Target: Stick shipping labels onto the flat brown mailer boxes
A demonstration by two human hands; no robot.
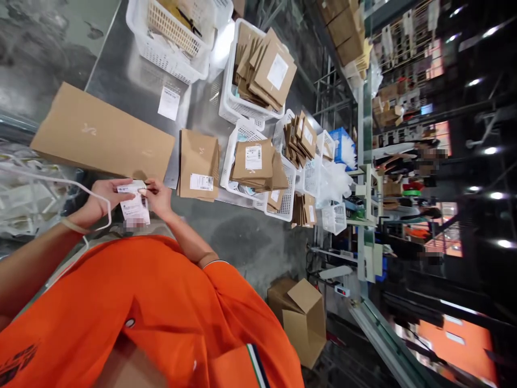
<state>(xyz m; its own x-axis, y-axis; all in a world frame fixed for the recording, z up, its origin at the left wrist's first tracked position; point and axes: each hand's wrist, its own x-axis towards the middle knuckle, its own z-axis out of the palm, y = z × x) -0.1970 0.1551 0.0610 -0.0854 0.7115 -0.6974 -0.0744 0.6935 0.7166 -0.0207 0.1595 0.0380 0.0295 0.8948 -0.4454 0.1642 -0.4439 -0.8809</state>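
Both hands hold a white printed label [135, 207] in front of the orange shirt. My left hand [107, 198] pinches its upper left corner, and my right hand [158, 196] grips the upper right edge with fingers closed. Just beyond them lies a long brown cardboard box [105, 132] at the edge of the metal table. Another white label [168, 103] lies flat on the table past the box. Right of the box sits a stack of flat cardboard mailers [198, 156], the top one with a shipping label. A white cord passes by my left wrist.
White plastic baskets [258, 113] full of labelled cardboard mailers run along the table to the right. At the far left corner stands a white basket [173, 62] with a beige one inside. An open cardboard box [305, 323] is on the floor. People work in the background.
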